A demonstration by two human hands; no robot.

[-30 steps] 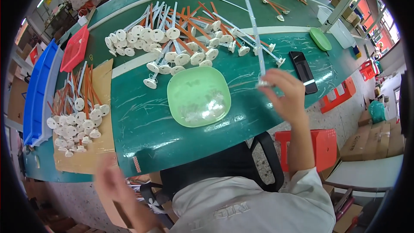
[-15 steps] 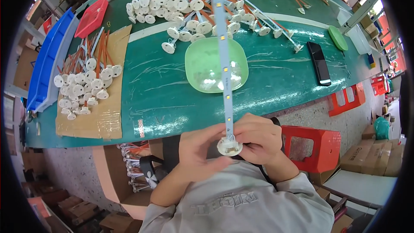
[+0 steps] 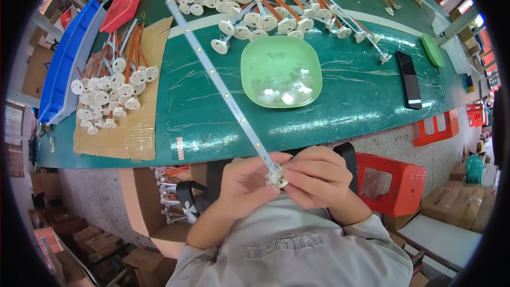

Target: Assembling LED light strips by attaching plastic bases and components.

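Both hands pinch the near end of a long LED strip, close to the chest.

The left hand (image 3: 245, 179) and right hand (image 3: 317, 176) close their fingers on the small white end cap (image 3: 277, 175) of the LED strip (image 3: 223, 91), just off the near table edge. From that grip the strip slants up and left across the green table (image 3: 350, 101), passing left of the green bowl (image 3: 280, 71).

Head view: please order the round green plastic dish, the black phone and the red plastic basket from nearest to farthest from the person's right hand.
From the right hand, which holds the end of the long LED strip:
1. Round green plastic dish, straight ahead on the table.
2. Black phone, ahead and to the right.
3. Red plastic basket, far ahead at the left, beside the blue bin.
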